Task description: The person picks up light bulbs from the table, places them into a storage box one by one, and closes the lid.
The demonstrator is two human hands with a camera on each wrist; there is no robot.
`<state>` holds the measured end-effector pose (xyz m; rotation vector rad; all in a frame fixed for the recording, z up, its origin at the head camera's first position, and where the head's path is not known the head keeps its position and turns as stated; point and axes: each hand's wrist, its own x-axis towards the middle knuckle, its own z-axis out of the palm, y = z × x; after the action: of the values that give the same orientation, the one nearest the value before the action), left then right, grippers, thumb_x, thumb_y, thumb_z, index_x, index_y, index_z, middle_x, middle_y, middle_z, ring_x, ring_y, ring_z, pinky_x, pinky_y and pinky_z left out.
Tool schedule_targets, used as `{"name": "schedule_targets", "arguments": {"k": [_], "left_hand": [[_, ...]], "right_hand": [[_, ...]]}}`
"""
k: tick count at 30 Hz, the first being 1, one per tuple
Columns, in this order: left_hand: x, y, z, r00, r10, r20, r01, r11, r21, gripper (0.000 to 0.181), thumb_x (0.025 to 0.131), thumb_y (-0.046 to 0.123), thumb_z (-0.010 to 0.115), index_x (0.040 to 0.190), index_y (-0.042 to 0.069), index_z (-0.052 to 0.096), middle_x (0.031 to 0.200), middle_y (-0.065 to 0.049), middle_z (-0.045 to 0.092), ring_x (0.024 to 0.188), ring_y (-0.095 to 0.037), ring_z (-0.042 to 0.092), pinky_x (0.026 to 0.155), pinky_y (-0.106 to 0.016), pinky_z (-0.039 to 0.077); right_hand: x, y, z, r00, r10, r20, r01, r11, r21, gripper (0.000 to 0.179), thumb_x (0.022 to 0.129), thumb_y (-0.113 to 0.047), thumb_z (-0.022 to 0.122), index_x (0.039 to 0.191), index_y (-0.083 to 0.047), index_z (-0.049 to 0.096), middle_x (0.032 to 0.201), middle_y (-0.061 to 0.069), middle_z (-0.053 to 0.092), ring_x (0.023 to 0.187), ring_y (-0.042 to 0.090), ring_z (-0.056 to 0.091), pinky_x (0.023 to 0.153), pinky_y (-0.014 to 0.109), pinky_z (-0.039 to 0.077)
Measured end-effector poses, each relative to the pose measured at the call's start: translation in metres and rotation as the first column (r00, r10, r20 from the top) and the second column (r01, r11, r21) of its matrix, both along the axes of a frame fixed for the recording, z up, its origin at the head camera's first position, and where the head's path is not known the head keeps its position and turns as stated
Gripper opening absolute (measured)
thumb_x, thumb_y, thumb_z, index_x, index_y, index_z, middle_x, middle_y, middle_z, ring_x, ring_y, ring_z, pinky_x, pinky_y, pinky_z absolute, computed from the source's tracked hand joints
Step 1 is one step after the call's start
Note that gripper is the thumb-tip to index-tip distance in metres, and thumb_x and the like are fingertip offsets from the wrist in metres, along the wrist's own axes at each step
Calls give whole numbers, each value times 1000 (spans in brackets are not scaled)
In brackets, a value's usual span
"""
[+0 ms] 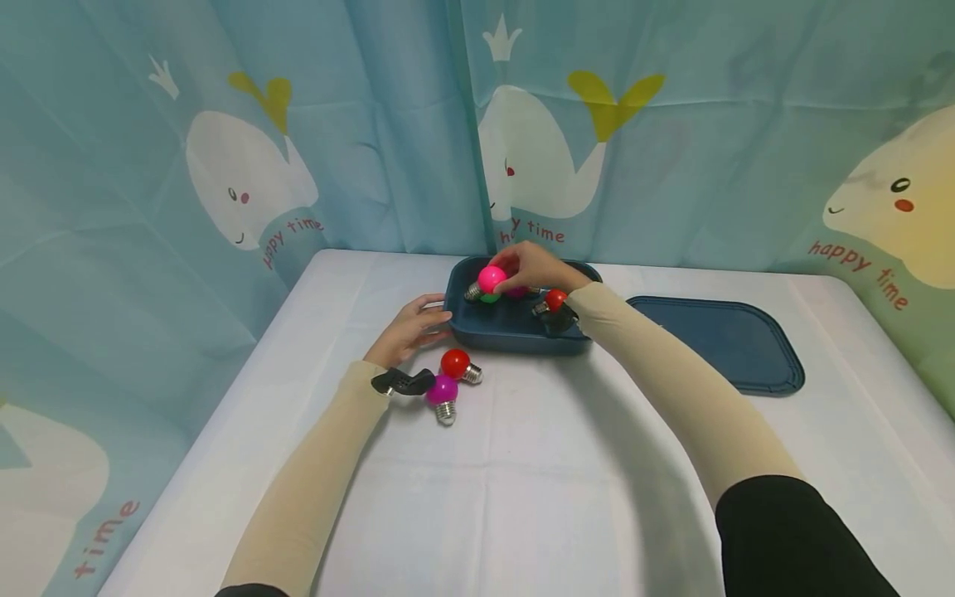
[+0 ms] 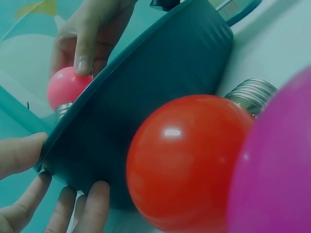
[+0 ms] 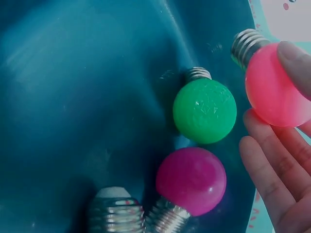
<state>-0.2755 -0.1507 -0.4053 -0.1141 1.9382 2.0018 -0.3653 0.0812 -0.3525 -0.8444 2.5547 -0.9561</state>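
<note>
My right hand (image 1: 531, 267) pinches a pink light bulb (image 1: 492, 279) between thumb and fingers, over the left part of a dark blue container (image 1: 515, 342). Its metal screw base points away from the palm in the right wrist view. Inside the container lie a green bulb (image 3: 206, 111), a purple bulb (image 3: 192, 180) and a red bulb (image 1: 555, 299). My left hand (image 1: 406, 330) touches the container's left end, thumb at the rim and fingertips against the wall. Close to that hand, a red bulb (image 1: 455, 363) and a purple bulb (image 1: 442, 390) rest on the table.
A flat dark blue lid (image 1: 724, 340) lies on the white-covered table (image 1: 522, 497), right of the container. Blue curtains (image 1: 403, 124) printed with whales hang behind and to the left of the table.
</note>
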Motion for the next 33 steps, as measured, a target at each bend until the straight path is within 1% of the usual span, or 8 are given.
{"name": "schedule_targets", "arguments": {"k": [4, 7, 15, 21, 24, 29, 33], "left_hand": [[-1, 0, -1, 1000, 3, 1, -3, 1000, 5, 55, 93, 5, 52, 143, 4, 30, 144, -20, 38, 103, -16, 55, 109, -45, 38], [-1, -1, -1, 1000, 3, 1, -3, 1000, 5, 55, 93, 5, 52, 143, 4, 30, 144, -21, 38, 103, -16, 55, 109, -45, 39], [-1, 0, -1, 1000, 17, 7, -17, 1000, -12, 54, 93, 5, 52, 143, 5, 32, 144, -20, 40, 109, -21, 54, 109, -45, 39], [-2, 1, -1, 1000, 21, 11, -21, 999, -25, 53, 93, 7, 53, 142, 7, 33, 143, -19, 41, 117, -26, 52, 108, -45, 39], [-2, 1, -1, 1000, 17, 6, -17, 999, -29, 53, 93, 7, 53, 143, 7, 33, 143, -19, 41, 118, -26, 52, 108, -44, 39], [-1, 2, 0, 1000, 27, 11, -27, 999, -28, 52, 93, 7, 54, 142, 8, 34, 142, -18, 43, 115, -24, 52, 109, -44, 38], [-1, 2, 0, 1000, 26, 12, -26, 999, -32, 53, 93, 7, 53, 142, 8, 34, 143, -18, 42, 120, -28, 50, 109, -44, 38]], "right_hand": [[-2, -4, -3, 1000, 30, 8, -30, 999, 20, 44, 79, -14, 75, 119, -2, 62, 118, 17, 65, 107, 28, 62, 97, 39, 50], [-3, -7, -5, 998, 54, 15, -54, 998, 29, 45, 78, -14, 76, 119, -2, 62, 117, 16, 65, 107, 27, 62, 96, 38, 51], [-4, -12, -7, 994, 97, 43, -98, 995, 33, 44, 78, -14, 75, 118, -3, 62, 116, 15, 66, 104, 25, 62, 94, 37, 52], [-5, -15, -9, 992, 107, 65, -110, 993, 53, 44, 78, -14, 75, 119, -3, 62, 117, 14, 66, 105, 25, 62, 95, 36, 52], [-5, -17, -10, 991, 116, 67, -121, 990, 72, 44, 79, -14, 75, 119, -2, 62, 118, 15, 65, 106, 26, 61, 95, 36, 52], [-5, -19, -10, 988, 138, 75, -144, 986, 82, 43, 80, -14, 75, 119, -2, 62, 118, 15, 65, 108, 27, 61, 96, 36, 51], [-4, -21, -10, 985, 153, 80, -161, 981, 104, 43, 79, -15, 75, 118, -2, 62, 118, 15, 65, 108, 27, 61, 96, 37, 51]]}}
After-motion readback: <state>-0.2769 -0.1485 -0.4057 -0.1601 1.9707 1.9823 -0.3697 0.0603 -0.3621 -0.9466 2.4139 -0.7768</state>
